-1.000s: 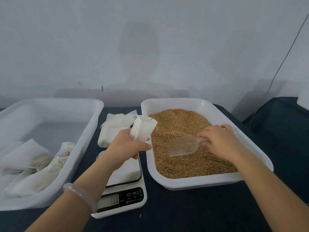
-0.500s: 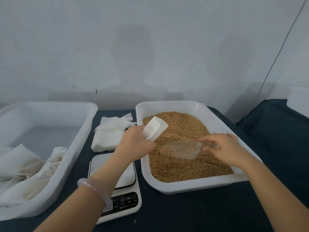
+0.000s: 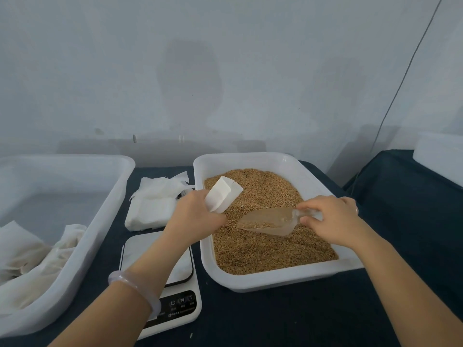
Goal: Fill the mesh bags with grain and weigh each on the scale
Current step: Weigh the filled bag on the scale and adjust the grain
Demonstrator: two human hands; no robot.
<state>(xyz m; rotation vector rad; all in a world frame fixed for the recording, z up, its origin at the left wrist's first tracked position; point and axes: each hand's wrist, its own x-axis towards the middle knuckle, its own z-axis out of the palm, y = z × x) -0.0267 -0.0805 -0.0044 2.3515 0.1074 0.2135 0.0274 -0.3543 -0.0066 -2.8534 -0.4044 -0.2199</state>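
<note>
Left hand [image 3: 194, 216]: fingers curled round the lower end of a white mesh bag [image 3: 223, 197], its open mouth tilted up and to the right, over the left edge of the grain [image 3: 263, 249].
Right hand [image 3: 330, 219]: pinches the handle of a clear plastic scoop [image 3: 268, 221], part-loaded, held just above the grain bed, mouth facing the left hand, below the bag's mouth.
White grain tray [image 3: 275, 281]: left wall just beside the digital scale [image 3: 155, 249]; the left forearm crosses both.
Folded empty bags [image 3: 152, 209]: stacked behind the scale.
Translucent tub [image 3: 105, 221]: at left, crumpled white bags [image 3: 30, 259] inside, near wall.
Dark tablecloth [image 3: 275, 316]: bare strip in front of the tray and to its right.
</note>
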